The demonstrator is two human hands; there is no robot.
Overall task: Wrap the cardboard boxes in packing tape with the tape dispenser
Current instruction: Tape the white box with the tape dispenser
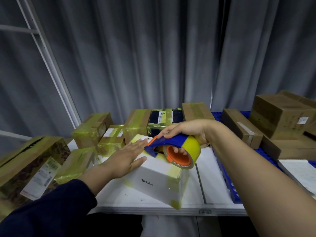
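Here the right hand [186, 132] grips the tape dispenser [177, 151] over the white box [159, 178].

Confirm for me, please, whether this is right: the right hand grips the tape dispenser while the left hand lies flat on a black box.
Not quite: the head view shows the left hand lying flat on the white box, not a black one; the black box stands further back, untouched. The right hand does grip the tape dispenser.

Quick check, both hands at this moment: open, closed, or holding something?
Left hand: open, fingers straight, pressing flat on the white box.
Right hand: closed around the tape dispenser, fingers curled through its orange core.
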